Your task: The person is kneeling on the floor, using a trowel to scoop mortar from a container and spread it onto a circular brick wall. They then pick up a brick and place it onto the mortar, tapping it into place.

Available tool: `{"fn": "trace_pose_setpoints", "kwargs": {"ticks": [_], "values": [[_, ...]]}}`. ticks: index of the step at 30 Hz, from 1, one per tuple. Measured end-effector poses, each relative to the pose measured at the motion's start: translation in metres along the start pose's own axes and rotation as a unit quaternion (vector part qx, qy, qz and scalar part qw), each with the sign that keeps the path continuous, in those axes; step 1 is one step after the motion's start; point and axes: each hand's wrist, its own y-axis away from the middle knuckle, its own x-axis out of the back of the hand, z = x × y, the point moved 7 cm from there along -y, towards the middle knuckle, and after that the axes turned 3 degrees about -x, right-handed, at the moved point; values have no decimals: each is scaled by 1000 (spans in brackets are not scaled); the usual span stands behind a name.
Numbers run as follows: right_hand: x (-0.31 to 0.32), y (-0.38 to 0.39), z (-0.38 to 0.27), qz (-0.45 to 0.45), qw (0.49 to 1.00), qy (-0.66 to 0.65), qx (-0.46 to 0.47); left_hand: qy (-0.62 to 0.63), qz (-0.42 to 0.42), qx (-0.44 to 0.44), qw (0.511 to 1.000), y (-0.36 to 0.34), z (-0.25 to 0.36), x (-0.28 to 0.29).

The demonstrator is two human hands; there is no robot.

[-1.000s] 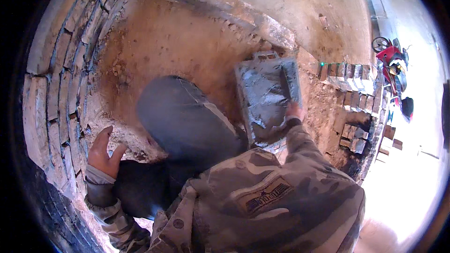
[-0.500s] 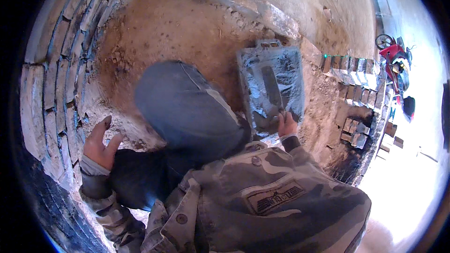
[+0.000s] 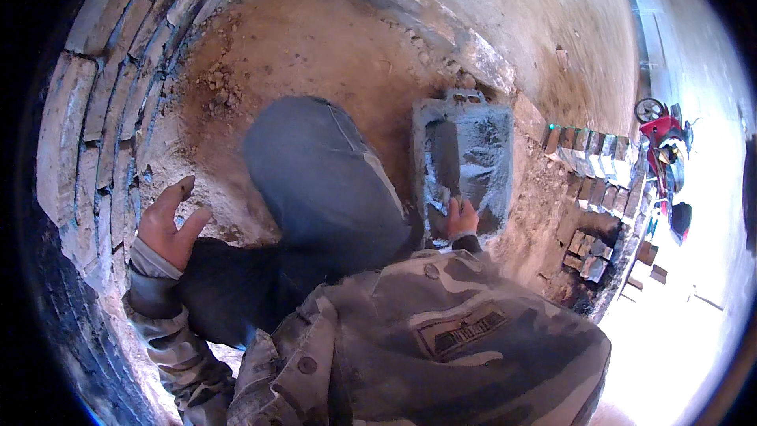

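My right hand (image 3: 463, 217) is closed round the handle of a long-bladed trowel (image 3: 446, 151). The blade lies flat over wet grey mortar (image 3: 481, 159) along the left part of a rectangular tub (image 3: 509, 122) with a loop handle at its far end. Over on the left, my left hand (image 3: 168, 227) is empty, its thumb and fingers apart. It hovers beside my leg, close to a curved brick wall (image 3: 110, 122) and not touching it. Grey mortar shows in the wall's joints.
My bent knee (image 3: 315, 158) rises between wall and tub. Crumbled rubble (image 3: 221, 83) lies on the brown dirt floor. Stacked bricks (image 3: 591, 150) stand right of the tub, with a smaller brick pile (image 3: 587, 252) nearer. Beyond them is a red motorbike (image 3: 666, 138).
My right hand has drawn the trowel leftward across the mortar, from the tub's middle to its left side. The view has shifted slightly. My left hand stays open near the wall.
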Motion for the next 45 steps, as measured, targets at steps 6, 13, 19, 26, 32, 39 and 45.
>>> {"fn": "trace_pose_setpoints", "kwargs": {"ticks": [6,13,19,26,32,39,45], "values": [[-35,-5,-17,-87,993,80,-25,-1,-25,-5,1000,-6,-7,-9],[-23,-5,42,-20,994,104,-2,21,6,-6,1000,-5,0,-1],[-35,-27,82,23,980,183,-73,38,-13,-27,999,-11,0,-6],[-11,10,26,-57,992,109,-12,30,-2,1,1000,-3,-5,-5],[-26,-1,51,-60,968,211,-118,35,-55,19,998,-10,-7,-10],[-90,-32,52,-109,986,40,-118,-8,-52,0,999,-13,-3,-7],[-96,-35,49,-133,960,205,135,19,-55,26,998,-17,3,-8]]}}
